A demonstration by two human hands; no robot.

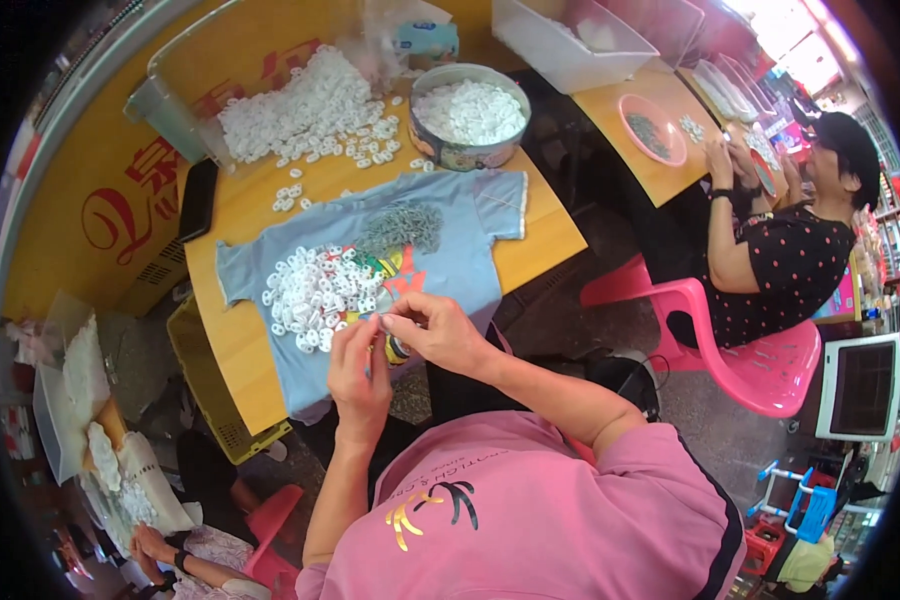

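Note:
My left hand (pixel 358 368) and my right hand (pixel 438 332) meet at the fingertips over the near edge of a blue T-shirt (pixel 460 210) spread on the table. Both are closed in a pinch; whatever small thing sits between them is too small to make out. Just beyond my fingers lies a heap of small white oval plastic pieces (pixel 315 295), each with dark holes. A pile of thin grey metal pieces (pixel 402 228), like pins or small screws, rests behind it on the cloth.
A larger spread of white pieces (pixel 320 105) covers the table's back, beside a round tin (pixel 470 150) full of them. A black phone (pixel 199 200) lies at the left edge. To the right, a co-worker (pixel 785 225) sits on a pink chair (pixel 715 340); another person's hands (pixel 153 548) show lower left.

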